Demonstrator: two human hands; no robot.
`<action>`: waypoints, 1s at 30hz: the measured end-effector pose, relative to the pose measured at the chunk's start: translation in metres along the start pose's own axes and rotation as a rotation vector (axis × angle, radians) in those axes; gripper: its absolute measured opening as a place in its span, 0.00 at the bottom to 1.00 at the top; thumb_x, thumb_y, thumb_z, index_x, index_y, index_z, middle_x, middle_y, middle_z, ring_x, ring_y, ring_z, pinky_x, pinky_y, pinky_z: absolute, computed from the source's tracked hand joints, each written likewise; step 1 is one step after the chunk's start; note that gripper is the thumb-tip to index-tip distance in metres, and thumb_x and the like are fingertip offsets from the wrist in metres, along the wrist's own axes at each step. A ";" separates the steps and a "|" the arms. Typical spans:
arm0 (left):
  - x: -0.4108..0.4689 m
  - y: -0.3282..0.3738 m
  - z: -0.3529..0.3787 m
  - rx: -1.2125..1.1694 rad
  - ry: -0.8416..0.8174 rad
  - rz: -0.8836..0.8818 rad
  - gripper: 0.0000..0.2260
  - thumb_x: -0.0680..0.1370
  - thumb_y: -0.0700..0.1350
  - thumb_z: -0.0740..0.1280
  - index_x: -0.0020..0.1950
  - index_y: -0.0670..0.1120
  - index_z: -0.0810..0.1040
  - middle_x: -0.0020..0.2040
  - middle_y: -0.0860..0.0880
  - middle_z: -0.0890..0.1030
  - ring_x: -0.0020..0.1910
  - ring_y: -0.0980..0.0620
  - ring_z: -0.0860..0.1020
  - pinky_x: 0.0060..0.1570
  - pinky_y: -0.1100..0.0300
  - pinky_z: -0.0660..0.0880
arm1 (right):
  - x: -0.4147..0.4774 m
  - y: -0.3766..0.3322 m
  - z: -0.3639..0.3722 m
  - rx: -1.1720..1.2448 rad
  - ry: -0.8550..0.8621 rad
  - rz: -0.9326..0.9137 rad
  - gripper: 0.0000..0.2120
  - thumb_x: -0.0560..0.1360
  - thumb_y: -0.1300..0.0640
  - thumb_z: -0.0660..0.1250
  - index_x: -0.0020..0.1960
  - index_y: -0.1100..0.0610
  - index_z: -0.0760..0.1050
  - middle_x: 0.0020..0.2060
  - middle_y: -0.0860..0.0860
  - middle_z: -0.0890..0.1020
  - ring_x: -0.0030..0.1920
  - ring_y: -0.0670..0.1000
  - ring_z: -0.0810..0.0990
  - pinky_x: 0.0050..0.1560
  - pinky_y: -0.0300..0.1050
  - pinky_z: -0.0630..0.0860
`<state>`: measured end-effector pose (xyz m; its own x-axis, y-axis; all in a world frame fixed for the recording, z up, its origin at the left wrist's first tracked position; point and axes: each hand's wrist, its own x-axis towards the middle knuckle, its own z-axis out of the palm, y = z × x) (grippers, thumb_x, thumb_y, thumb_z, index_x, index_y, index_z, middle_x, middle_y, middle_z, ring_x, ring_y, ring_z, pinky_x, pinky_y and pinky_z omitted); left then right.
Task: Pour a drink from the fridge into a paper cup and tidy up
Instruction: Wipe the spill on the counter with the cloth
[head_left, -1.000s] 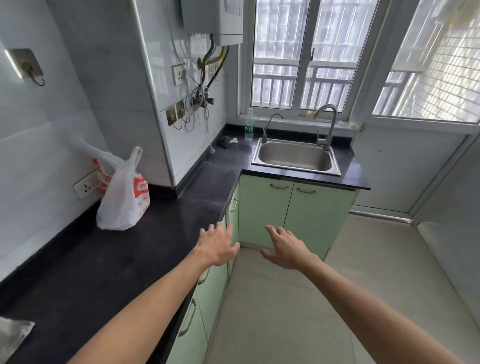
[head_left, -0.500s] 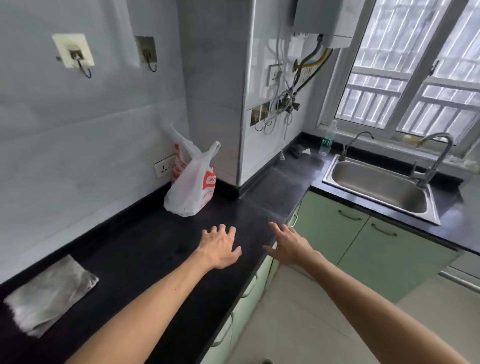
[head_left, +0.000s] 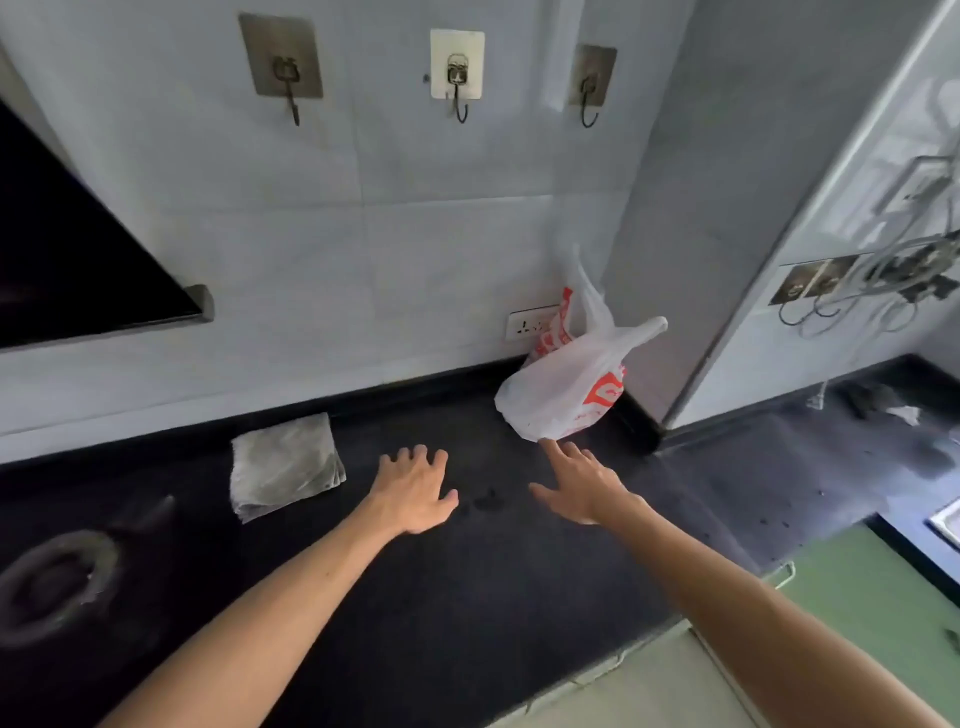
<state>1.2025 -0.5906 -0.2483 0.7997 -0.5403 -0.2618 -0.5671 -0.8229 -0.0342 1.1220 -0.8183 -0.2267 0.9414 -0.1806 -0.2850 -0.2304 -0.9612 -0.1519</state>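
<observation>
A white plastic bag with red print (head_left: 566, 387) stands on the black countertop (head_left: 467, 597) against the tiled wall, near the corner. My right hand (head_left: 582, 480) is stretched out over the counter, fingers apart, its fingertips just below the bag's bottom edge. My left hand (head_left: 413, 486) hovers palm down over the counter to the left, fingers spread, holding nothing. A folded grey cloth (head_left: 285, 465) lies left of my left hand. No fridge, drink or paper cup is in view.
Three wall hooks (head_left: 457, 73) hang on the tiles above a power socket (head_left: 530, 325). A gas burner ring (head_left: 52, 582) sits at the left under a dark range hood (head_left: 78, 260). Green cabinet fronts (head_left: 883, 597) and a sink corner (head_left: 948, 519) lie to the right.
The view has swung left from the sink and window to the wall counter. Both hands now hover over the countertop, and my right hand has come close to the plastic bag.
</observation>
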 end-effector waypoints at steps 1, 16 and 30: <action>0.000 -0.008 0.003 -0.007 -0.006 -0.031 0.29 0.81 0.61 0.55 0.75 0.44 0.62 0.70 0.40 0.70 0.66 0.39 0.71 0.63 0.42 0.69 | 0.010 -0.004 -0.001 -0.006 -0.011 -0.032 0.35 0.78 0.39 0.60 0.77 0.50 0.50 0.70 0.55 0.67 0.68 0.60 0.68 0.60 0.59 0.73; -0.045 -0.056 0.128 -0.227 -0.030 -0.435 0.33 0.81 0.59 0.55 0.81 0.45 0.51 0.82 0.41 0.46 0.80 0.38 0.47 0.76 0.42 0.56 | 0.130 -0.089 0.035 -0.151 -0.180 -0.432 0.35 0.79 0.40 0.60 0.78 0.51 0.50 0.73 0.56 0.64 0.72 0.61 0.64 0.67 0.62 0.68; -0.062 -0.046 0.193 -0.369 0.082 -0.567 0.34 0.77 0.59 0.52 0.82 0.53 0.46 0.82 0.53 0.41 0.81 0.49 0.40 0.79 0.43 0.46 | 0.172 -0.227 0.119 -0.146 -0.202 -0.801 0.32 0.80 0.44 0.58 0.79 0.54 0.52 0.78 0.54 0.54 0.78 0.61 0.47 0.76 0.63 0.51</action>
<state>1.1411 -0.4855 -0.4165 0.9741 -0.0071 -0.2262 0.0370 -0.9811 0.1901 1.3067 -0.6066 -0.3542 0.7412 0.5958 -0.3092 0.5368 -0.8027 -0.2600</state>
